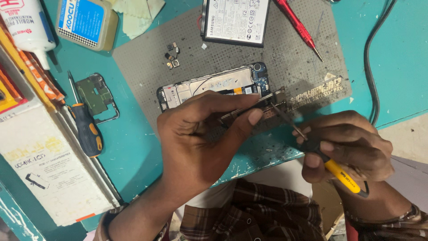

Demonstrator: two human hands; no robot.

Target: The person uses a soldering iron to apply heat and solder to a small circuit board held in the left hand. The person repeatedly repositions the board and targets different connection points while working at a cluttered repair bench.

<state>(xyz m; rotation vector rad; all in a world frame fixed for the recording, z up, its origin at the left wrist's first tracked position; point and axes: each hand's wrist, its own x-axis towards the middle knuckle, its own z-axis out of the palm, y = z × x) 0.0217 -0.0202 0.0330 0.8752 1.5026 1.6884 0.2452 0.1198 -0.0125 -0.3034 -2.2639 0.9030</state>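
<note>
My left hand (203, 134) pinches a small metal phone part (267, 103) between thumb and fingers, above the grey perforated mat (294, 62). In my right hand (352, 145) is a yellow-and-black screwdriver (341, 176), its thin tip (278, 110) touching the held part. Just behind my left hand lies an opened phone frame (214, 85) with its board and cable exposed. A phone battery (235, 20) rests at the mat's far edge, and several tiny loose parts (172, 56) lie to its left.
A red screwdriver (298, 27) lies on the mat's far right. On the teal table (133, 147) at left are a black-and-orange screwdriver (87, 129), a metal bracket with green board (96, 96), a white box (44, 165), a bottle (27, 27) and a blue-labelled container (87, 22). A black cable (372, 67) runs at right.
</note>
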